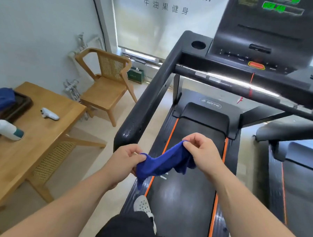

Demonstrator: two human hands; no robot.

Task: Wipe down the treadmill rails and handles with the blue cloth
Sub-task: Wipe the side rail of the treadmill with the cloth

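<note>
A blue cloth (163,164) hangs stretched between both hands above the treadmill belt (185,183). My left hand (124,163) pinches its left end, and my right hand (202,153) pinches its right end a little higher. The black left side rail (149,103) of the treadmill runs up from just beyond my left hand to the console. A black front handlebar (244,88) crosses under the console (261,37), catching a bright glare. Neither hand touches the treadmill.
A wooden table (33,144) at left carries a white spray bottle (5,127), a small white device (50,113) and a dark tray with blue fabric (0,99). A wooden chair (106,83) stands behind it. A second treadmill (295,161) is at right. My foot (143,204) rests on the deck's left edge.
</note>
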